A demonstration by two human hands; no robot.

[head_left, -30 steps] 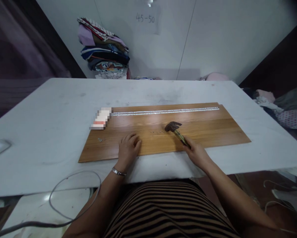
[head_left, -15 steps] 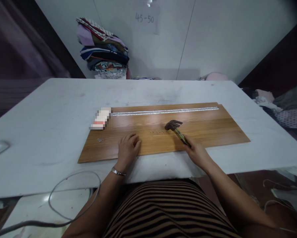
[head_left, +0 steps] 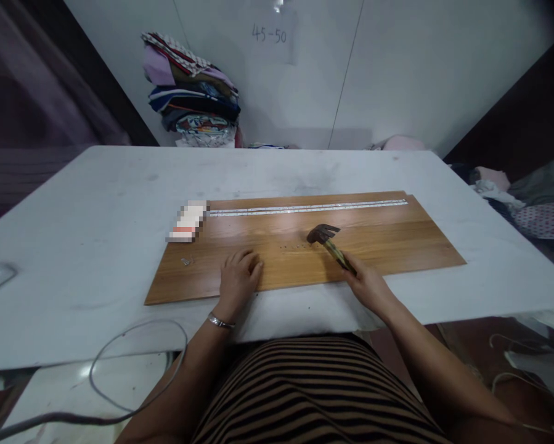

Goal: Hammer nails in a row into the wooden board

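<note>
A claw hammer [head_left: 334, 251] with a dark head and a yellowish-black handle is gripped in my right hand [head_left: 371, 290]. Its head is over the wood-grain board [head_left: 387, 231], just right of a row of several tiny nail-like marks [head_left: 295, 246], too small to make out clearly. My left hand [head_left: 240, 274] rests on the board's near edge, fingers loosely bent and lying on the surface, holding nothing. A few small metal pieces [head_left: 186, 261], perhaps nails, lie to its left. Two pale marked strips [head_left: 304, 208] run along the far side of the board.
The board lies on a white-covered table [head_left: 119, 185]. At the board's far left corner is a blurred-out white and red item [head_left: 188, 221]. A grey cable [head_left: 96, 357] loops at the near left. Folded cloths [head_left: 193, 92] are stacked against the wall behind.
</note>
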